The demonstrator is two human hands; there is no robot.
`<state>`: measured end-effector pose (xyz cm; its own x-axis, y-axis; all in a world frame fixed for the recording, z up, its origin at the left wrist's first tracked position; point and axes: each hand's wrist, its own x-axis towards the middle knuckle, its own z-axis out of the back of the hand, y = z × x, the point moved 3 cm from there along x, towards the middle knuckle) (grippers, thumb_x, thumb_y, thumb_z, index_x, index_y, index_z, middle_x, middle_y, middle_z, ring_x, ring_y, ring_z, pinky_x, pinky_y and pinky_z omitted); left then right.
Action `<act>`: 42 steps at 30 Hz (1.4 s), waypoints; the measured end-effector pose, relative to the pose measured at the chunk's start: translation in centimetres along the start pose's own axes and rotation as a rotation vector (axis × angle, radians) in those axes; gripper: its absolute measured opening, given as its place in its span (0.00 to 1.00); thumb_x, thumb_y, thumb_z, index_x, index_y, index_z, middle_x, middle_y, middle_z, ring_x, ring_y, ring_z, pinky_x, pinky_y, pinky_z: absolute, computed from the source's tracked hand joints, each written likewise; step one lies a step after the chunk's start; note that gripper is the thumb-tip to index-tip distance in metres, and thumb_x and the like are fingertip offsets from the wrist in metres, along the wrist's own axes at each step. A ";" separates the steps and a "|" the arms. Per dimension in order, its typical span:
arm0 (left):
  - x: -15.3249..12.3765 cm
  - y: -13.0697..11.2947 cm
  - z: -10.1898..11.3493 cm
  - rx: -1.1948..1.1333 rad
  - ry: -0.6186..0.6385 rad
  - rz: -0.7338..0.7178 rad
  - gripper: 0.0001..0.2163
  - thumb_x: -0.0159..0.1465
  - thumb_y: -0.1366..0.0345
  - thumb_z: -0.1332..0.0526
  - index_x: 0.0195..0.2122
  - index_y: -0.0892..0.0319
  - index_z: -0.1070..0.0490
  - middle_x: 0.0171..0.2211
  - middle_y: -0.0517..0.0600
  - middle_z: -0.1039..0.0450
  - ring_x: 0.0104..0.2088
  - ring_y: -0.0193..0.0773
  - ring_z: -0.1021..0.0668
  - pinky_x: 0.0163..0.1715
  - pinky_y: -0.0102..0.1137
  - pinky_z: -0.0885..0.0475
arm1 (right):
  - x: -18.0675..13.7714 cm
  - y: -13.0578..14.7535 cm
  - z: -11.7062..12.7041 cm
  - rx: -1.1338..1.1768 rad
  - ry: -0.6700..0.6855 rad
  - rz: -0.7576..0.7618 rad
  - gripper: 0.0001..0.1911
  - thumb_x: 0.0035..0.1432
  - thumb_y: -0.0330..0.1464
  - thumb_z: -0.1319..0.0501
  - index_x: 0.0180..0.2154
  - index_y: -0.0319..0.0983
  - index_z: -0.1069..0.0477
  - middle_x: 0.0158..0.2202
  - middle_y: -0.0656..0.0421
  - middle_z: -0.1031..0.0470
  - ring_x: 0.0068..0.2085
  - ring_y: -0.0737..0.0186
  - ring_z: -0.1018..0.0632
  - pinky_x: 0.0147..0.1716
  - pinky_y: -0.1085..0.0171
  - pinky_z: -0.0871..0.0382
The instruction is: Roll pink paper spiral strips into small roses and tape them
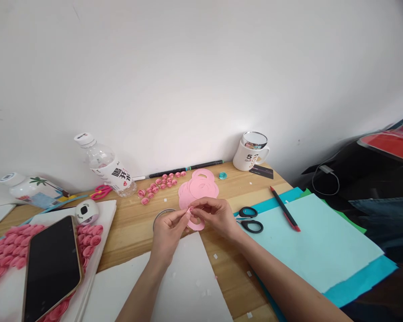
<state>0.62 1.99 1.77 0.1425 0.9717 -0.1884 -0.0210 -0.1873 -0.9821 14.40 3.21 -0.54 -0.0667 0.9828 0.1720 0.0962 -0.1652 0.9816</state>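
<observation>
My left hand [167,232] and my right hand [218,215] meet over the table, both with fingertips pinched on a pink paper spiral [196,226]. Its rolled end is mostly covered by the fingers, and a curved band of it hangs below them. Just behind lies a stack of pink paper discs [198,184], some with cut-outs. Small rolled pink paper roses [161,182] lie to the left of the stack. A ring that looks like a tape roll [158,218] is partly hidden behind my left hand. Black-handled scissors [251,224] rest right of my right hand.
A water bottle [110,167], a white mug [251,154] and pens [169,172] stand or lie along the wall. At left, a phone [52,268] lies over paper covered with pink roses. Blue sheets [315,241] with a red-black pencil [285,209] lie right.
</observation>
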 end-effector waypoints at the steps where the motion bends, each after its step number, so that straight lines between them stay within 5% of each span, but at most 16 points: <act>1: 0.0 -0.1 0.0 0.007 -0.004 -0.002 0.10 0.52 0.60 0.37 0.31 0.60 0.22 0.29 0.50 0.23 0.28 0.35 0.24 0.28 0.27 0.27 | 0.0 0.0 0.0 0.000 -0.001 -0.001 0.09 0.47 0.35 0.36 0.31 0.37 0.25 0.29 0.56 0.23 0.29 0.63 0.24 0.29 0.65 0.29; 18: 0.1 -0.3 0.1 0.142 0.044 -0.069 0.16 0.55 0.55 0.42 0.17 0.61 0.28 0.19 0.47 0.30 0.24 0.33 0.29 0.26 0.25 0.33 | 0.0 0.8 -0.2 0.058 0.009 -0.015 0.08 0.41 0.31 0.32 0.26 0.37 0.28 0.24 0.61 0.29 0.25 0.68 0.28 0.25 0.67 0.33; 24: -0.2 -0.6 -0.4 0.070 0.079 -0.043 0.12 0.53 0.57 0.39 0.24 0.60 0.24 0.25 0.49 0.26 0.29 0.37 0.25 0.31 0.27 0.29 | 0.0 1.0 0.0 -0.112 -0.025 0.137 0.04 0.44 0.32 0.34 0.27 0.40 0.24 0.32 0.57 0.29 0.30 0.67 0.28 0.26 0.67 0.32; 28: -0.3 -0.5 -0.8 -0.009 0.076 0.001 0.12 0.50 0.61 0.37 0.33 0.61 0.23 0.31 0.51 0.24 0.33 0.40 0.23 0.35 0.33 0.27 | -0.1 1.0 -0.2 -0.020 -0.021 0.013 0.09 0.44 0.36 0.34 0.26 0.37 0.27 0.31 0.55 0.26 0.28 0.65 0.26 0.24 0.66 0.30; 34: -0.2 -0.1 -0.5 0.020 0.007 -0.030 0.09 0.50 0.62 0.37 0.30 0.61 0.23 0.30 0.51 0.23 0.33 0.39 0.23 0.34 0.30 0.27 | -0.1 1.1 -0.4 0.093 -0.034 -0.029 0.11 0.43 0.36 0.33 0.27 0.37 0.31 0.21 0.61 0.28 0.21 0.68 0.28 0.20 0.68 0.32; 42: 0.1 -0.1 0.0 0.104 -0.054 -0.090 0.09 0.51 0.61 0.37 0.30 0.60 0.22 0.28 0.51 0.22 0.32 0.39 0.23 0.33 0.29 0.29 | 0.1 0.6 -0.1 0.088 -0.020 0.025 0.09 0.46 0.37 0.35 0.29 0.38 0.27 0.27 0.58 0.25 0.27 0.65 0.24 0.28 0.64 0.28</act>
<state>0.61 2.08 1.90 0.0948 0.9908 -0.0970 -0.1137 -0.0860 -0.9898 14.32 3.23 0.11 -0.0433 0.9801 0.1938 0.1848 -0.1828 0.9656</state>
